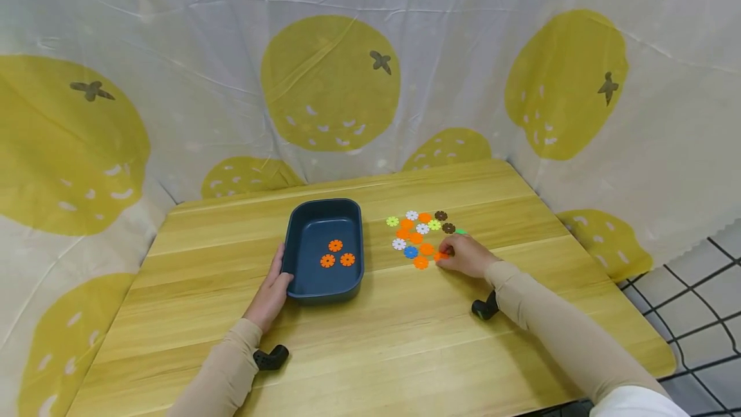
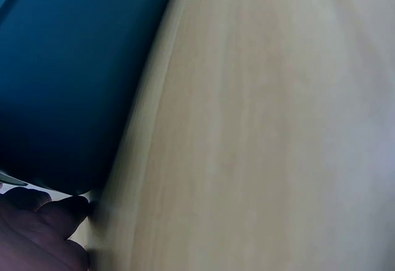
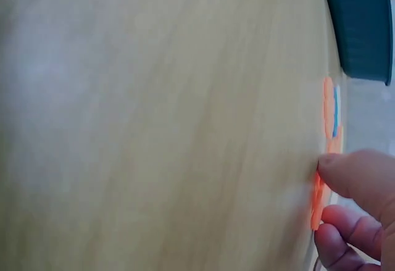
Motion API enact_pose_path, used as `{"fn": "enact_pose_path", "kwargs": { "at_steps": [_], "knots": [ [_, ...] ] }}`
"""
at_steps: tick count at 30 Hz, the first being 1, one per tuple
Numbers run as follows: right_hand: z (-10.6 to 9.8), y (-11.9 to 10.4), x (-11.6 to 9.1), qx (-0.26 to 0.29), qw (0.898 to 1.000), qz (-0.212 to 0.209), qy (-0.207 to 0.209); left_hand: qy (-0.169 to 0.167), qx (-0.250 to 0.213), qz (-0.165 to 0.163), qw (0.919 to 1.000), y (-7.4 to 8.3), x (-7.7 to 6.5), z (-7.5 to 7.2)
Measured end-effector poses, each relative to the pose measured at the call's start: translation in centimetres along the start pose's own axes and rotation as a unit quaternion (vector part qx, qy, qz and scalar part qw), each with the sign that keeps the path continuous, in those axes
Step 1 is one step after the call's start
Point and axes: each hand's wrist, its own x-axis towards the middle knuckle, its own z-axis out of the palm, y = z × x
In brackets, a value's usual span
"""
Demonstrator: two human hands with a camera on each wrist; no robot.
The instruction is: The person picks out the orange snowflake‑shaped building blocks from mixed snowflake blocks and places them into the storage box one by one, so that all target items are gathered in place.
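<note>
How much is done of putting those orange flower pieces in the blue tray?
Three orange notched discs already lie in the dark blue tray. The right hand pinches another orange disc. Several loose orange discs lie on the wooden table, so they're probably left to do.

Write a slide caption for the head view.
Left hand holds a blue tray containing three orange discs; right hand pinches another orange disc beside multicoloured discs.

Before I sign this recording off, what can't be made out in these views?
- Green disc, head view: partly covered by the right hand.
- Blue tray, left wrist view: inside hidden by its wall.
- Left hand, left wrist view: cut off at lower left.
- Orange discs, right wrist view: edge-on, too bunched to count.
</note>
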Motion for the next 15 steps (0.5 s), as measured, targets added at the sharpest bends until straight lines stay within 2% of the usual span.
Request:
{"fn": "enact_pose_path", "kwargs": {
  "at_steps": [5, 8, 11, 15],
  "knots": [
    [-0.4, -0.1, 0.4, 0.005, 1.000, 0.002, -0.009, 0.000, -0.002, 0.000, 1.0000, 0.0, -0.2, -0.1],
    [-1.3, -1.0, 0.9, 0.010, 1.000, -0.010, -0.010, 0.002, -0.001, 0.001, 1.0000, 0.0, -0.2, -0.2],
    [-2.5, -3.0, 2.0, 0.018, 0.999, -0.027, -0.013, 0.005, -0.001, 0.004, 1.0000, -0.1, -0.1, -0.2],
    [-3.3, -6.7, 4.0, 0.020, 0.998, -0.052, -0.013, 0.004, -0.001, 0.011, 0.9999, 0.0, 0.0, 0.1]
  ]
}}
